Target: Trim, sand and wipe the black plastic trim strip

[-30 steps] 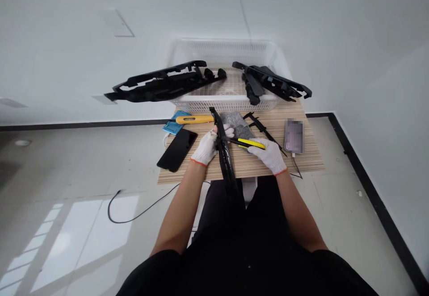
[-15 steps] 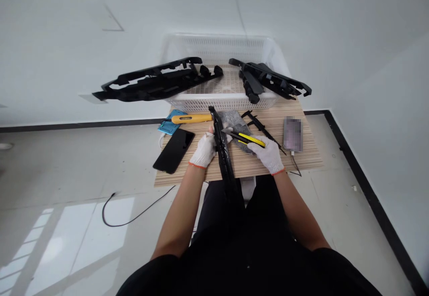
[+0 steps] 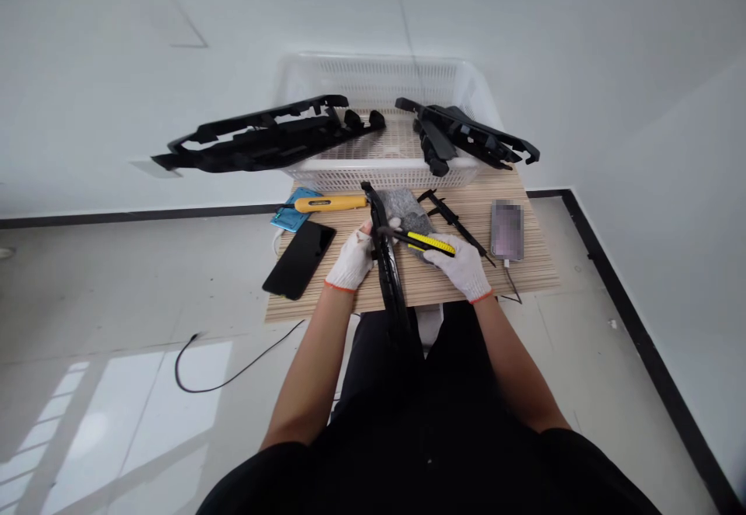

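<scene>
My left hand (image 3: 353, 257), in a white glove with an orange cuff, is closed around a long black plastic trim part (image 3: 387, 262). The part runs from the middle of the table back over its near edge towards my lap. In my right hand (image 3: 461, 265), gloved the same way, is a yellow and black utility knife (image 3: 428, 243). Its blade end lies over the upper portion of the black part; whether it touches cannot be made out. A grey cloth (image 3: 402, 206) lies behind the knife, partly covered by it.
A white basket (image 3: 373, 181) at the back holds black plastic parts (image 3: 262, 142) jutting left, and more parts (image 3: 466, 138) at right. On the wooden table (image 3: 431, 291) lie a black phone (image 3: 300, 260), a yellow-handled tool (image 3: 329, 203), a blue item (image 3: 294, 214), black calipers (image 3: 458, 224) and a cabled device (image 3: 507, 230).
The knife's blade end has shifted slightly left across the black part, with my right hand following. My left hand keeps its grip. The whole view has shifted slightly.
</scene>
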{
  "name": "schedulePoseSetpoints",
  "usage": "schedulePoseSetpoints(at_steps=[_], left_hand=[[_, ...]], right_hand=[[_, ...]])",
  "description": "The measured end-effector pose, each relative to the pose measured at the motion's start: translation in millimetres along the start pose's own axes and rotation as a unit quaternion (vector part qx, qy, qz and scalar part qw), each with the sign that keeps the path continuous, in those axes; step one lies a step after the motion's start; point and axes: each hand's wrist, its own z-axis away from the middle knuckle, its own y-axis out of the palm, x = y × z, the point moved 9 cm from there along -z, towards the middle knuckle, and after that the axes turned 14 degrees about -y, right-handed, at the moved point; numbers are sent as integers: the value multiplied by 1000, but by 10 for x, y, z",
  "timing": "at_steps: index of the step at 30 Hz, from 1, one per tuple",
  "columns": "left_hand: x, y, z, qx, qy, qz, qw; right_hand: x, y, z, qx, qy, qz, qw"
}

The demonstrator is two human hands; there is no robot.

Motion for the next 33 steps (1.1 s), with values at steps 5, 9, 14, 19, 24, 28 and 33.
schedulePoseSetpoints(at_steps=[5, 9, 14, 19, 24, 28, 33], left_hand=[[-70, 90, 93, 33, 20, 10, 999], [-69, 88, 94, 33, 14, 15, 999], [-59, 77, 69, 37, 13, 24, 999], [22, 26, 16, 35, -22, 46, 998], [24, 9, 12, 29, -29, 50, 998], [-1, 30, 19, 36, -19, 33, 999], [16, 13, 11, 34, -28, 48, 998]], right_hand=[[8, 27, 6, 12, -4, -13, 1000], [26, 12, 11, 6, -10, -9, 1000], [10, 11, 17, 3, -6, -28, 1000], [-37, 19, 11, -8, -13, -44, 999], [-20, 7, -1, -17, -23, -39, 999], [-7, 23, -3, -1, -20, -47, 999], [4, -18, -2, -23, -20, -43, 999]])
